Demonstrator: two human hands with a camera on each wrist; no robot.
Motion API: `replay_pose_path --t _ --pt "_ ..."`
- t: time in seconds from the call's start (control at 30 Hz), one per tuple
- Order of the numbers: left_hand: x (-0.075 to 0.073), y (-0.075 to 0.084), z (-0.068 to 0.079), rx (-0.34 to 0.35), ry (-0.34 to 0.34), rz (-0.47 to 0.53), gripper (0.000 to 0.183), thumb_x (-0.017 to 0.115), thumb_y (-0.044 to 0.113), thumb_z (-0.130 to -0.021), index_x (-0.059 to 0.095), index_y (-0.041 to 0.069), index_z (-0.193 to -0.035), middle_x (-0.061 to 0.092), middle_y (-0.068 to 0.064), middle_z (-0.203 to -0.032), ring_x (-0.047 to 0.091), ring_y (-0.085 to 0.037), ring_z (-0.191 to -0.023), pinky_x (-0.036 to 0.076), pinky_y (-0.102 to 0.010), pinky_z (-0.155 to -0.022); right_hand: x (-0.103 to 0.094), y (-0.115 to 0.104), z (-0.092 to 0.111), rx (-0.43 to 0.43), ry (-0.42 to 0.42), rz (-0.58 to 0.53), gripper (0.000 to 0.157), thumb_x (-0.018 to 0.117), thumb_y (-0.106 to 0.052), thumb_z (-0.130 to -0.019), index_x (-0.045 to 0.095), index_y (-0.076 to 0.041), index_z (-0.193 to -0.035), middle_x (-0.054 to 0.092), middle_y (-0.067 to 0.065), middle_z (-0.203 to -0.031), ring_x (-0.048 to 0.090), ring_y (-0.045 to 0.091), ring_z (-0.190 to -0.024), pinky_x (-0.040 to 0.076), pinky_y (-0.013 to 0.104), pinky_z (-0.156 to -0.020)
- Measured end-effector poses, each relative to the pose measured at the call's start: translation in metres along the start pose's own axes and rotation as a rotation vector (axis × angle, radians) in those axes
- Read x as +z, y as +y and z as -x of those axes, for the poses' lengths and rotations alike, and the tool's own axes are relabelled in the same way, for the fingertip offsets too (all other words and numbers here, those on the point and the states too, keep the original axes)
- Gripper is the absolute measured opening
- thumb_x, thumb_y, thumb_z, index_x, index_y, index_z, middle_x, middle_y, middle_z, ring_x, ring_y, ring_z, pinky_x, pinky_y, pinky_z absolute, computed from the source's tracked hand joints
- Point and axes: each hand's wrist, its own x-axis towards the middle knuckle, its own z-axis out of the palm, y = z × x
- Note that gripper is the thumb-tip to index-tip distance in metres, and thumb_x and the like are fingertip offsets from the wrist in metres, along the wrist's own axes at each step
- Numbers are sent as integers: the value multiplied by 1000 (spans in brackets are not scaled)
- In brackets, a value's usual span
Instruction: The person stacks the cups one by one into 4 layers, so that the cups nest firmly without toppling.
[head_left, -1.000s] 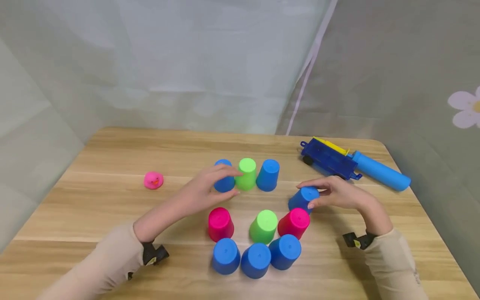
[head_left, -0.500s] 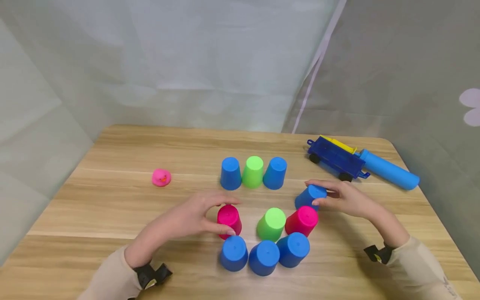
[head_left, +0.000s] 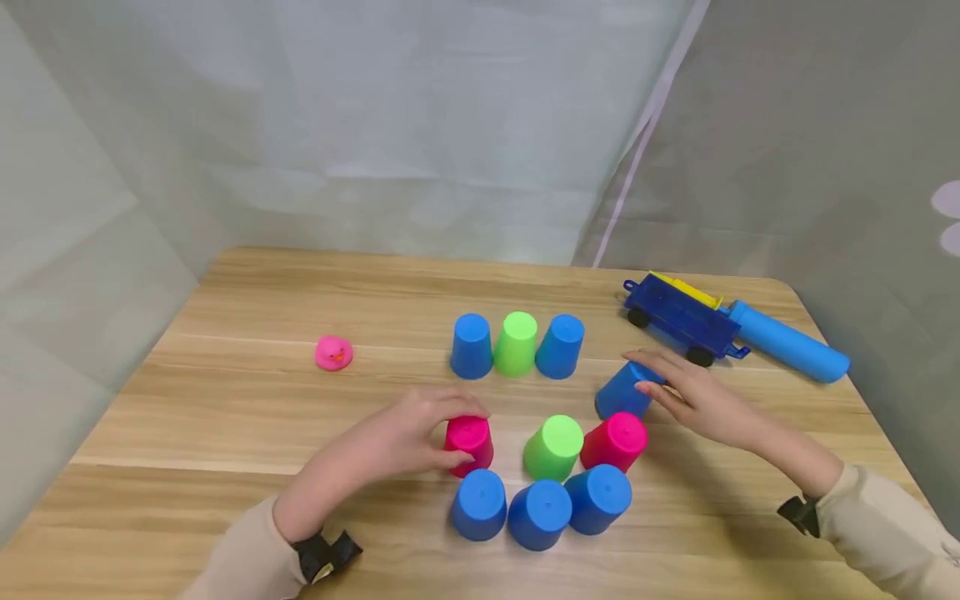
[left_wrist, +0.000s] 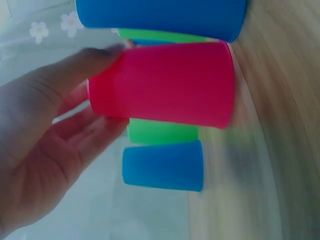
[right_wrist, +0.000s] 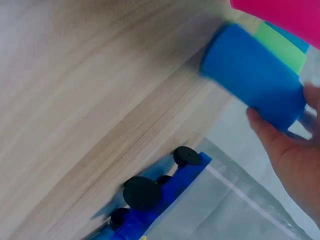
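My left hand [head_left: 408,429] holds a magenta cup [left_wrist: 170,85] near its upturned base, thumb on one side and fingers on the other. My right hand [head_left: 708,400] pinches the top of a blue cup [right_wrist: 255,75] between thumb and fingers; this cup leans a little in the head view. Beside it stand another magenta cup [head_left: 615,442] and a lime green cup [head_left: 553,448]. Closest to me is a bunch of upside-down blue cups [head_left: 540,514]. A farther row has a green cup [head_left: 516,344] between a left blue cup [head_left: 472,346] and a right blue cup [head_left: 560,346].
On the wooden table [head_left: 247,400], a pink toy duck [head_left: 333,353] sits off to the left. A dark blue toy wagon [head_left: 682,321] with a yellow part lies at the back right, against a light blue cylinder [head_left: 791,342]. Fabric walls [head_left: 420,125] rise behind the table.
My left hand has come nearer, from beside the far row to the left magenta cup, and now grips it. My right hand stays at its blue cup. The head view has shifted left.
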Motion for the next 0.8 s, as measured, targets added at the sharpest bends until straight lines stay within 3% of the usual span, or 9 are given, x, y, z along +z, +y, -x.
replay_pose_path --t 0.13,0.27,0.5,0.8 --pt "0 8 2 -61 -16 -39 46 78 15 -76 62 7 -118 62 -4 -116 58 -18 -104 54 -26 -80 -4 1 -12 -27 91 18 50 60 -10 -91 42 -1 -137 56 18 -124 59 33 -107 54 43 -78" --pt "1 12 2 -66 -19 -59 48 78 14 -75 61 5 -120 62 -7 -117 59 -21 -105 54 -28 -81 -7 3 -23 -47 121 68 60 64 -8 -87 38 -4 -140 54 17 -127 56 33 -110 53 44 -79" --pt "1 10 1 -54 -11 -63 45 78 15 -76 63 5 -117 63 -7 -114 60 -20 -104 54 -25 -80 -8 9 -41 -60 38 69 55 59 -12 -92 36 1 -139 53 20 -127 54 34 -112 52 45 -83" --pt "1 8 -1 -29 7 -45 41 78 16 -76 65 5 -113 64 -5 -110 61 -16 -100 52 -20 -79 -6 11 -54 5 -43 16 55 56 -22 -94 36 -1 -140 49 22 -131 49 38 -118 48 51 -89"
